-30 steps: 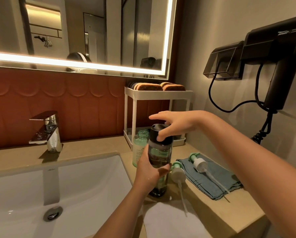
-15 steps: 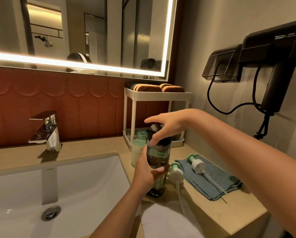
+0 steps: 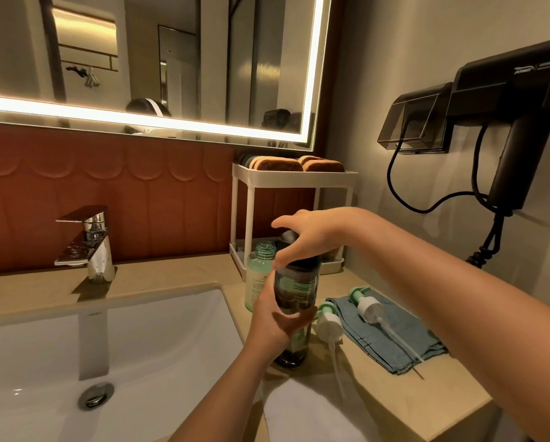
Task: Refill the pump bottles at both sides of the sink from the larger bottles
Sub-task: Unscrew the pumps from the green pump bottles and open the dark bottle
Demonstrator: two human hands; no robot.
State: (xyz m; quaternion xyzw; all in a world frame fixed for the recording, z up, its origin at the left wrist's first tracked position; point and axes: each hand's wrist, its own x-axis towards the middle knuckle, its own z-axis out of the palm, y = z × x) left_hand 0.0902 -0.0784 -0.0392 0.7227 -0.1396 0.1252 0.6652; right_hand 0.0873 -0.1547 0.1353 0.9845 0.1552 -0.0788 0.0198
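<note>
A: Where is the large dark bottle (image 3: 296,291) seen?

B: It is seen a little right of the frame centre, held upright over the beige desk (image 3: 178,272), just right of the white sink (image 3: 146,346). Its base is down at the desk surface, but whether it rests there cannot be told.

A: How is it held?

B: Its body is gripped by the left hand (image 3: 275,323), whose arm comes up from the bottom edge. The fingers are curled round the lower half. The black cap (image 3: 308,264) is covered from above by the right hand (image 3: 305,240). Thumb and fingers are curled on it, and the index finger is stretched out to the left.

A: And the pump bottles?

B: One small pale green bottle (image 3: 259,275) is stood just behind the dark one, with its neck open. Whether the two touch cannot be told. Two pumps are laid to the right. The nearer pump head (image 3: 329,323) lies on the desk at the edge of a blue cloth (image 3: 391,342). The farther pump head (image 3: 367,306) lies on the cloth itself. Both tubes are pointed toward the lower part of the frame.

A: What else is found?

B: A white towel (image 3: 308,413) is spread at the bottom centre. A chrome tap (image 3: 91,244) is fixed at the left. A white rack (image 3: 292,180) is placed in the corner behind the hands, and a black hair dryer (image 3: 516,122) is hung at the upper right.
</note>
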